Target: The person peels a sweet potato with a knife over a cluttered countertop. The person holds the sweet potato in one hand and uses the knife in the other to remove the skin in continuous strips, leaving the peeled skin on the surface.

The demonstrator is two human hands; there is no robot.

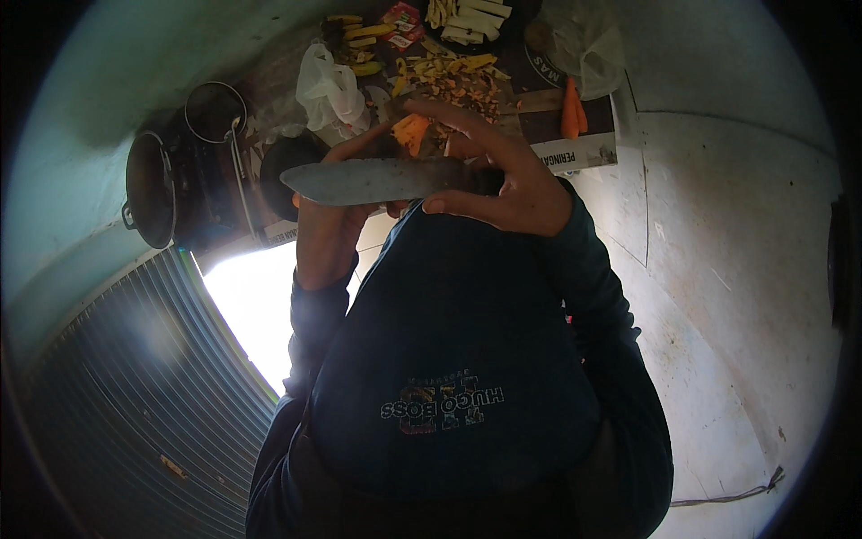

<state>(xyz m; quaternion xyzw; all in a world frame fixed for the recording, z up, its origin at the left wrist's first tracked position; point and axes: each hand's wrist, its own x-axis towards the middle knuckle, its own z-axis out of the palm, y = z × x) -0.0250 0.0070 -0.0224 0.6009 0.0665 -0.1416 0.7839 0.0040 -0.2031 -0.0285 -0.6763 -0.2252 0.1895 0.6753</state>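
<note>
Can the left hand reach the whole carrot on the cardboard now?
Probably not at once: the left hand holds an orange piece, and the right hand with the knife lies between it and the carrot.

Your knife blade [377, 180] is dull grey at centre frame, the carrot piece [412, 131] above it orange. Upper right lies an orange carrot [573, 112]; upper left, a black pot [151, 189]. Your shirt [458, 359] is dark blue.

Knife [377, 181], perhaps carrot [412, 132], in hands
</note>
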